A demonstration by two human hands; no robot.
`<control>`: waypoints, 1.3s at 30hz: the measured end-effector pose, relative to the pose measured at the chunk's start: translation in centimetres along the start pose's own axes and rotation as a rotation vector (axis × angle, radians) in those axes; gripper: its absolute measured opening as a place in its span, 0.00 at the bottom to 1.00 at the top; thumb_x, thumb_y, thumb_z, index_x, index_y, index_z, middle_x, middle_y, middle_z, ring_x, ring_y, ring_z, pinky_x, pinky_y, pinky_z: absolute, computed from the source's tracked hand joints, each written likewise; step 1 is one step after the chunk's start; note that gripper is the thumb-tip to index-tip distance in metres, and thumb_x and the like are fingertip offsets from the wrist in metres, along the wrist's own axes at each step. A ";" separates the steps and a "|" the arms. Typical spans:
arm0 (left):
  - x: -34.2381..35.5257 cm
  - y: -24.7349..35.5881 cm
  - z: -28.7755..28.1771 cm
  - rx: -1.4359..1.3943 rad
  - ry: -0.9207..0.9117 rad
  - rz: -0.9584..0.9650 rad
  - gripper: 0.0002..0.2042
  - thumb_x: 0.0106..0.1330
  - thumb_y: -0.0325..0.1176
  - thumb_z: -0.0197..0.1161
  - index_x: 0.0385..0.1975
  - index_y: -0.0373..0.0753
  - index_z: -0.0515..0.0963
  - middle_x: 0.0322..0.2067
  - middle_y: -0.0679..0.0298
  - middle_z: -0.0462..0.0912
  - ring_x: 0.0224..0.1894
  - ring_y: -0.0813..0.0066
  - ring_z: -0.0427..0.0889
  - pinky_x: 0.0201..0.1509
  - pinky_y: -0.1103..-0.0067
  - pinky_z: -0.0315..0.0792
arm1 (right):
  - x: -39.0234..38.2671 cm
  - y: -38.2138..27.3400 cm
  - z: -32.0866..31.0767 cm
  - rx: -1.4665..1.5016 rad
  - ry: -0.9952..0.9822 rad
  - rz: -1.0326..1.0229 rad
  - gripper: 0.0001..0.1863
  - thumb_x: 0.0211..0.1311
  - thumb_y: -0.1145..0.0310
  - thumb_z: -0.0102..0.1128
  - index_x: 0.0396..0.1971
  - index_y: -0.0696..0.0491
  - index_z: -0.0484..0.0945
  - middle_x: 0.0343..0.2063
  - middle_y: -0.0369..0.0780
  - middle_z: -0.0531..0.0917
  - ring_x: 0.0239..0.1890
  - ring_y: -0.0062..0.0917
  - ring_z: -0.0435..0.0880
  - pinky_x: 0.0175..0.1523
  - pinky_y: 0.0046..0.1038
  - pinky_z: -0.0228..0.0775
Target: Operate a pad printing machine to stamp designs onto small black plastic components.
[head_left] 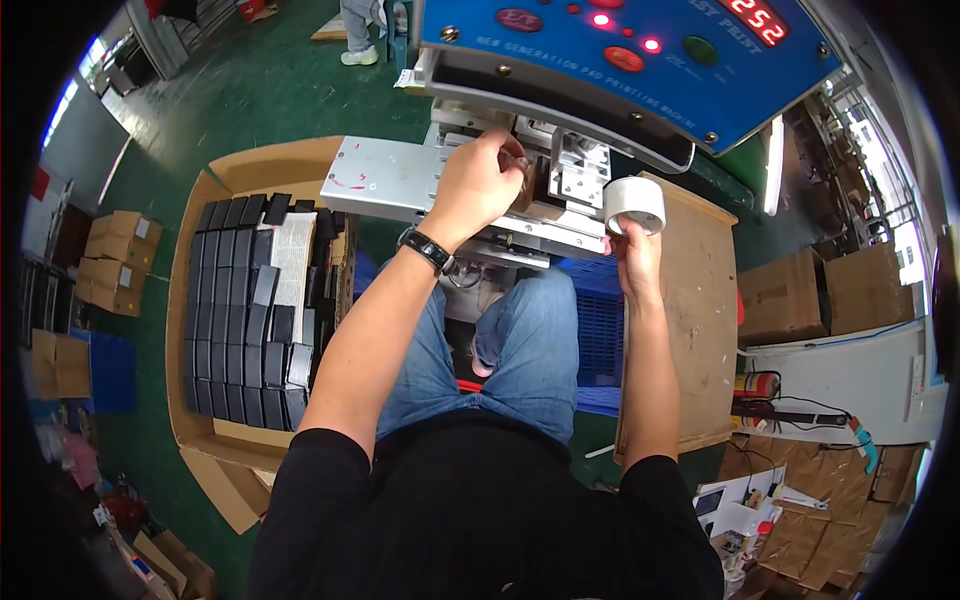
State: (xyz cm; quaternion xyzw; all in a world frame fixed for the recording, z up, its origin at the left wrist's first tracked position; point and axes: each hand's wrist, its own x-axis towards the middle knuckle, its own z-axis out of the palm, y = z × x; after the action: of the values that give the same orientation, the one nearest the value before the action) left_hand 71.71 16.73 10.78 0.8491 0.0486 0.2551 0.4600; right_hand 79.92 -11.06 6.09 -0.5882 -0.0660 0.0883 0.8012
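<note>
Green floor [270,112], left hand [480,182] palm-down

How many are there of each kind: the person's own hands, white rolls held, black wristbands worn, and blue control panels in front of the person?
Left hand and right hand: 2
White roll: 1
Black wristband: 1
Blue control panel: 1
Total: 5

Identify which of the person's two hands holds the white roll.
The right hand, its thumb against the white roll. The left hand, with a black wristband, is instead at the metal fixture.
</note>
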 end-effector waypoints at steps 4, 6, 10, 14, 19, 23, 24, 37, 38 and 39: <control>-0.1 0.7 0.0 -0.023 0.003 -0.046 0.05 0.70 0.27 0.67 0.41 0.34 0.86 0.28 0.61 0.89 0.25 0.70 0.82 0.32 0.75 0.73 | -0.1 0.2 -0.3 -0.009 -0.042 0.004 0.15 0.71 0.74 0.57 0.52 0.67 0.77 0.29 0.46 0.84 0.23 0.25 0.83 0.28 0.22 0.73; -0.2 1.0 -0.2 -0.018 -0.016 -0.058 0.05 0.70 0.27 0.67 0.42 0.34 0.86 0.28 0.61 0.89 0.25 0.72 0.81 0.31 0.76 0.72 | -0.2 0.1 -0.3 -0.006 -0.036 0.010 0.16 0.71 0.74 0.57 0.53 0.66 0.76 0.30 0.47 0.84 0.24 0.25 0.82 0.28 0.23 0.74; -0.2 1.5 -0.6 -0.018 -0.055 -0.114 0.06 0.71 0.27 0.68 0.42 0.34 0.86 0.28 0.62 0.89 0.24 0.75 0.80 0.30 0.78 0.71 | -0.2 0.1 -0.3 -0.020 -0.034 0.038 0.18 0.70 0.75 0.57 0.57 0.65 0.74 0.33 0.47 0.83 0.26 0.25 0.81 0.30 0.24 0.74; -0.2 1.3 -0.4 0.006 -0.083 -0.129 0.07 0.71 0.28 0.69 0.44 0.32 0.86 0.27 0.62 0.89 0.23 0.78 0.78 0.28 0.81 0.69 | -0.1 0.4 -0.3 -0.019 -0.031 0.004 0.14 0.72 0.74 0.55 0.51 0.67 0.78 0.28 0.46 0.85 0.23 0.25 0.84 0.28 0.21 0.74; -0.2 1.2 -0.2 -0.029 -0.035 -0.103 0.07 0.70 0.27 0.66 0.44 0.34 0.84 0.23 0.64 0.87 0.22 0.74 0.78 0.30 0.78 0.71 | 0.3 0.5 -1.1 -0.068 -0.065 0.010 0.16 0.72 0.75 0.54 0.55 0.66 0.76 0.35 0.47 0.86 0.28 0.24 0.85 0.28 0.21 0.74; -0.5 0.5 -0.4 -0.322 -0.017 -0.080 0.09 0.70 0.25 0.67 0.47 0.32 0.83 0.29 0.64 0.89 0.24 0.80 0.77 0.30 0.84 0.70 | 0.1 -0.8 0.1 -0.089 -0.001 -0.166 0.19 0.71 0.76 0.53 0.60 0.64 0.75 0.44 0.49 0.85 0.34 0.23 0.86 0.28 0.20 0.73; -0.6 0.5 -0.5 -0.420 -0.010 -0.070 0.10 0.69 0.24 0.67 0.48 0.32 0.83 0.30 0.65 0.90 0.24 0.82 0.77 0.30 0.85 0.70 | -0.1 -1.3 0.3 -0.097 0.020 -0.227 0.20 0.71 0.76 0.53 0.61 0.63 0.74 0.46 0.49 0.85 0.35 0.22 0.86 0.28 0.20 0.73; -14.0 9.2 1.4 -0.193 -0.230 0.550 0.20 0.64 0.32 0.74 0.54 0.39 0.77 0.37 0.60 0.82 0.31 0.55 0.79 0.36 0.66 0.73 | -16.0 -3.3 1.0 -1.440 -0.432 -0.493 0.23 0.65 0.75 0.60 0.61 0.59 0.76 0.50 0.50 0.83 0.44 0.45 0.87 0.51 0.39 0.81; -14.7 8.5 0.7 -0.344 -0.276 0.572 0.21 0.65 0.34 0.74 0.55 0.39 0.77 0.37 0.60 0.82 0.31 0.55 0.80 0.36 0.66 0.73 | -16.4 -3.4 0.3 -1.287 -0.424 -0.390 0.25 0.64 0.75 0.61 0.62 0.59 0.75 0.52 0.49 0.83 0.47 0.43 0.87 0.54 0.38 0.81; -15.0 7.8 0.2 -0.508 -0.331 0.609 0.22 0.66 0.37 0.75 0.55 0.38 0.77 0.37 0.60 0.82 0.31 0.55 0.80 0.36 0.66 0.73 | -16.9 -3.8 -0.5 -1.143 -0.392 -0.281 0.26 0.63 0.75 0.61 0.63 0.58 0.75 0.53 0.48 0.82 0.49 0.41 0.87 0.56 0.37 0.80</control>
State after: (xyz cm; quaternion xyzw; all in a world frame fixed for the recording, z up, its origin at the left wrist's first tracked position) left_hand 57.63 7.29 11.15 0.7139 -0.3430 0.2434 0.5599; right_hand 63.80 -16.37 9.50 -0.8827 -0.3258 0.0390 0.3363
